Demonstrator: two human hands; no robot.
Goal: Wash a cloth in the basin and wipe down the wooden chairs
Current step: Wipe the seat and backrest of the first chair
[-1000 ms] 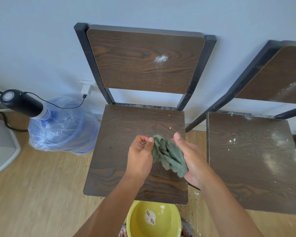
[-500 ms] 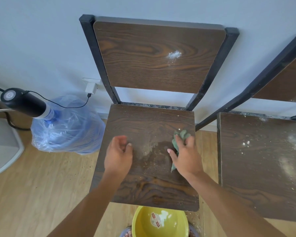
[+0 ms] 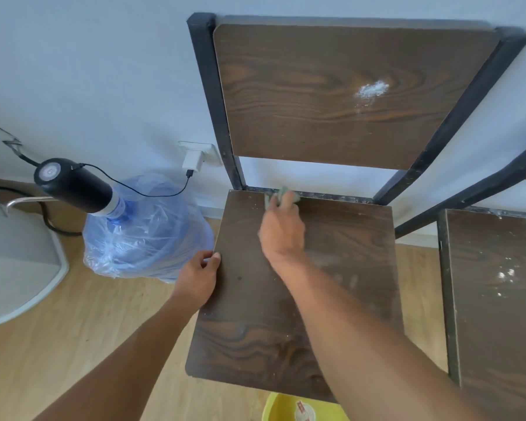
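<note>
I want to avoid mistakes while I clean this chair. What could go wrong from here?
1. The white powder patch on the brown wooden backrest is unwiped and may get missed.
2. The yellow plastic basin sits on the floor under the seat's front edge; a step forward could tip it.
3. The right hand pushing the green cloth backward may drop dirt behind the seat.

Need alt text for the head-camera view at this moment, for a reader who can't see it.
The right hand presses a green cloth to the back edge of a dark wooden chair seat, and the left hand grips the seat's left edge. White powder marks the backrest; a second dusty chair stands to the right and a yellow basin sits below.
</note>
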